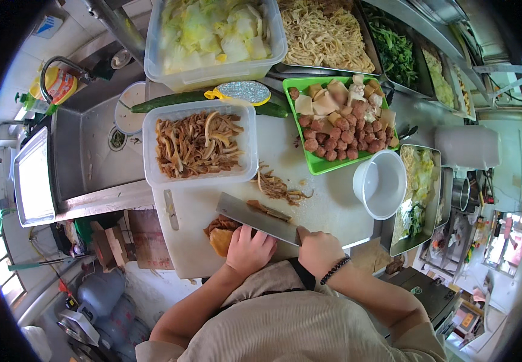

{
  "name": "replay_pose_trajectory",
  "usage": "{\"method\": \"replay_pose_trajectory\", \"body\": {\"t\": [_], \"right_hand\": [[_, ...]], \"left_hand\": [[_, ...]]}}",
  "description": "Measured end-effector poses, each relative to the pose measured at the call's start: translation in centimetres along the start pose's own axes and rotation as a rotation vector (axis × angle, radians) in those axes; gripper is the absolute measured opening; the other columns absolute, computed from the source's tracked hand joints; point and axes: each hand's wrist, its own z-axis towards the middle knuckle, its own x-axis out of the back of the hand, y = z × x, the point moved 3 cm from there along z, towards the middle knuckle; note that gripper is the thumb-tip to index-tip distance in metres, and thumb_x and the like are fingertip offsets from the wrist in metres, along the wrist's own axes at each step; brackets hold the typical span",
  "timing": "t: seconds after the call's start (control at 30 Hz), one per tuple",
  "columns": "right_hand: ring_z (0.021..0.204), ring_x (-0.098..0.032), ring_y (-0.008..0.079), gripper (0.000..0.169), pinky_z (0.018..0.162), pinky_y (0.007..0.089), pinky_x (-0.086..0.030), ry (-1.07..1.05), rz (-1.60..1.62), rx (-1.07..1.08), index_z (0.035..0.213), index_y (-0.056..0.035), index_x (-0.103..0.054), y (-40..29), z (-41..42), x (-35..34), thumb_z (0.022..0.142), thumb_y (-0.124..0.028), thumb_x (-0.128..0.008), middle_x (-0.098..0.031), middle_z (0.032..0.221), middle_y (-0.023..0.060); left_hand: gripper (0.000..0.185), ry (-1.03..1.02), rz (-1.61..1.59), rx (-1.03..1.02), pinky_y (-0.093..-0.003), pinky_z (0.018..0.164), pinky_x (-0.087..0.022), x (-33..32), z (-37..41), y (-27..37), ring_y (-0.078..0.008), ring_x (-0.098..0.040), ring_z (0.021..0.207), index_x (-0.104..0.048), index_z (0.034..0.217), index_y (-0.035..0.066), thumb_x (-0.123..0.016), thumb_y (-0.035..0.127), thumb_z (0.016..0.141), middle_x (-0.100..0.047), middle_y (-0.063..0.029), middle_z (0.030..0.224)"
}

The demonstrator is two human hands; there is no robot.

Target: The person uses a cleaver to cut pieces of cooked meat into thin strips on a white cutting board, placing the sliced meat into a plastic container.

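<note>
My right hand grips the handle of a broad cleaver, whose blade reaches leftwards over brown meat on the white cutting board. Against the near side of the blade rests my left hand, its fingers bent over the edge of a browned piece of meat. Behind the blade lies a small heap of sliced strips. A clear plastic tub of similar strips stands at the board's far left. What lies under my left palm is hidden.
A green tray of meatballs and an empty white bowl stand right. Beyond are cucumbers, a scouring pad, a tub of cut cabbage and a noodle tray. A steel sink lies left.
</note>
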Motion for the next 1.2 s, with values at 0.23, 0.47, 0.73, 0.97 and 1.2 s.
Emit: {"method": "replay_pose_trajectory", "body": {"t": [0.23,0.47,0.73,0.97,1.2], "right_hand": [[0.069,-0.066,0.0386,0.035,0.061,0.0478,-0.053,-0.042,0.011,-0.109,0.112,0.0008,-0.055,2.4,-2.5,-0.5,0.079,-0.012,-0.053,-0.065,0.071,0.0215],[0.07,-0.065,0.0405,0.032,0.062,0.0498,-0.052,0.009,-0.01,-0.005,0.107,0.0004,-0.053,0.1,0.4,-0.9,0.077,-0.01,-0.055,-0.064,0.071,0.022],[0.07,-0.067,0.0391,0.02,0.061,0.0481,-0.054,0.041,-0.066,-0.004,0.097,-0.0013,-0.055,-2.5,3.4,-0.7,0.08,-0.012,-0.053,-0.065,0.072,0.0221],[0.073,-0.066,0.0398,0.027,0.066,0.0493,-0.053,-0.042,-0.093,-0.123,0.105,-0.0073,-0.058,5.2,-2.1,-1.7,0.079,-0.013,-0.055,-0.066,0.076,0.0205],[0.071,-0.065,0.0393,0.02,0.065,0.0486,-0.053,0.197,0.018,-0.059,0.099,-0.0071,-0.06,4.2,-0.6,0.9,0.08,-0.013,-0.056,-0.066,0.076,0.0194]], "left_hand": [[0.014,0.031,-0.002,0.022,-0.0371,0.07,-0.047,-0.1,0.1,-0.1,-0.027,-0.052,0.086,-0.066,0.086,0.019,-0.064,0.026,0.074,-0.053,-0.0028,0.096],[0.015,0.034,-0.048,0.01,-0.036,0.069,-0.047,0.1,-0.2,-0.2,-0.026,-0.053,0.088,-0.067,0.086,0.018,-0.064,0.025,0.074,-0.053,-0.0019,0.095],[0.015,0.073,-0.074,0.028,-0.0344,0.068,-0.046,0.5,0.3,-0.2,-0.0242,-0.053,0.092,-0.067,0.088,0.017,-0.065,0.024,0.074,-0.054,-0.0006,0.099],[0.029,0.067,-0.042,0.062,-0.0354,0.076,-0.046,0.4,0.4,-0.3,-0.0239,-0.053,0.103,-0.065,0.101,0.018,-0.065,0.027,0.074,-0.055,-0.0003,0.107],[0.039,0.043,0.001,0.022,-0.0359,0.08,-0.046,0.5,0.3,-0.2,-0.0233,-0.051,0.11,-0.063,0.11,0.02,-0.065,0.028,0.072,-0.054,0.0016,0.113]]}}
